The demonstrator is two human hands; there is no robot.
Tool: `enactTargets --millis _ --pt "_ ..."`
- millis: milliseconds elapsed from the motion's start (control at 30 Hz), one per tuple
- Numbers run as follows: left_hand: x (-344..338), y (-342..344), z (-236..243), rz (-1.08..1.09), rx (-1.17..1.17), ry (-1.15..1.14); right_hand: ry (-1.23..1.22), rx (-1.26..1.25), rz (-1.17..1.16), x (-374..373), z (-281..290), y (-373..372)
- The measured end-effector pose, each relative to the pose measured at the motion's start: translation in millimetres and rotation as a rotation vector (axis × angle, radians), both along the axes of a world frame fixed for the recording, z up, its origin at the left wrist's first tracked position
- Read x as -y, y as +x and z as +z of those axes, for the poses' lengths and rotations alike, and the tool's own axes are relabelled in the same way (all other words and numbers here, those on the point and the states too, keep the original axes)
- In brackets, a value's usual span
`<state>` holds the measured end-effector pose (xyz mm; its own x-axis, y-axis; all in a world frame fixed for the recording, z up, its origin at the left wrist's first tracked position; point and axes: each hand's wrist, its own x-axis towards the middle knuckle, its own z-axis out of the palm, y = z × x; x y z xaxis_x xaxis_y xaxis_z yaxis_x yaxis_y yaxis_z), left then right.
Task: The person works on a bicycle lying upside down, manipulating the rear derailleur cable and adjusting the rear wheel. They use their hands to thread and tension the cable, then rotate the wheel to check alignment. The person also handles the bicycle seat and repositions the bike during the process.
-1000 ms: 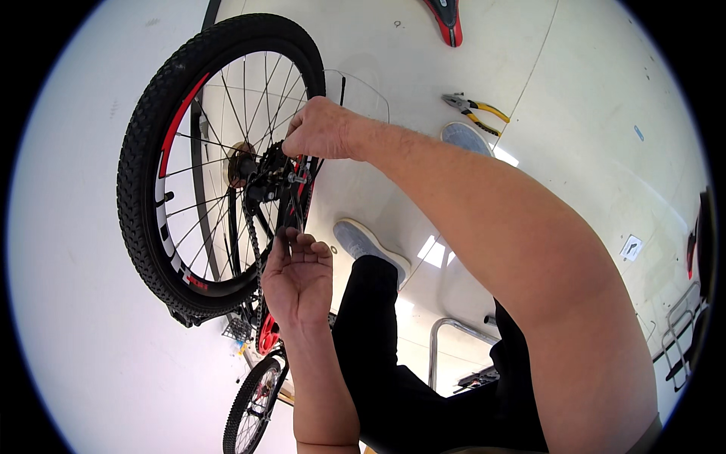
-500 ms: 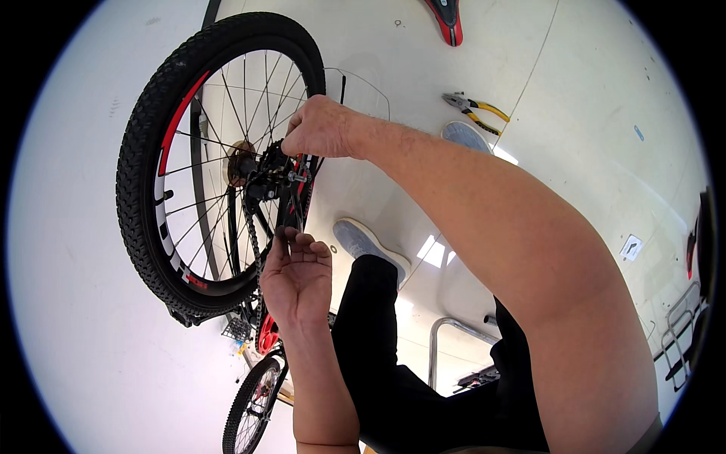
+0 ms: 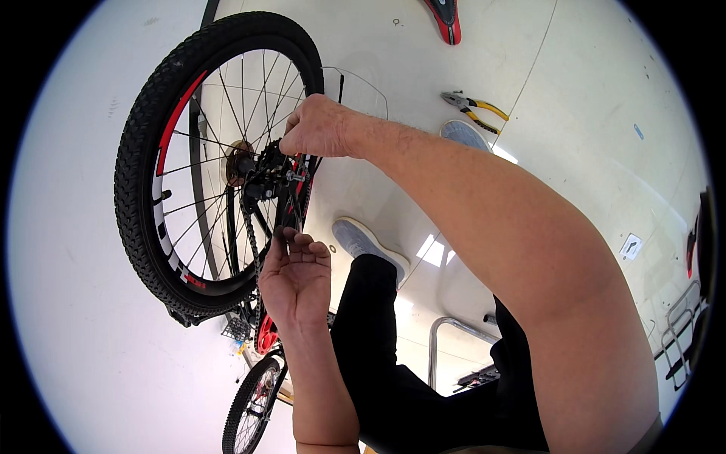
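A bicycle's rear wheel [image 3: 132, 170] with a knobbly black tyre stands at the left. At its hub are the black rear derailleur [image 3: 263, 187] and a brown, rusty-looking sprocket [image 3: 239, 163]. My right hand [image 3: 316, 129] is closed in a pinch just above the derailleur; its fingertips are mostly turned away, and what they hold is hidden. Below the derailleur, my left hand [image 3: 296, 276] is palm up. Its thumb and index finger meet at dark-smudged tips beside the frame and the chain [image 3: 252, 234], the other fingers loosely curled. Whatever lies between those tips is too small to name.
Pliers with yellow-and-black handles [image 3: 478, 110] lie on the pale floor beyond my right forearm. A red-and-black saddle [image 3: 448, 21] is at the top. A thin loose cable [image 3: 378, 85] curves behind my right hand. Another bicycle wheel [image 3: 249, 405] and a bent metal tube [image 3: 434, 340] are nearer me.
Both hands keep their places and grips at the bicycle. The whole view has shifted very slightly.
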<state>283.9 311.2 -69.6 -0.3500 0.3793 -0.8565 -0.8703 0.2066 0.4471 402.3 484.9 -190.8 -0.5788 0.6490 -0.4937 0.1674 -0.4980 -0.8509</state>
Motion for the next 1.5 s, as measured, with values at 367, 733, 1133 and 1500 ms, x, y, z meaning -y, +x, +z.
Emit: enactTargets --millis 367,733,1133,1500 --pt "4 1 2 -0.052 -0.064 0.017 0.043 0.015 -0.013 2 -4 1" --pt "18 73 24 -1.143 -0.888 0.099 0.166 0.082 -0.046 9 15 7" --pt "5 49 47 -0.976 -1.480 0.209 0.126 0.230 -0.330 23 108 21" --pt "8 47 43 -0.897 -1.438 0.313 0.185 -0.102 -0.637 108 235 0"
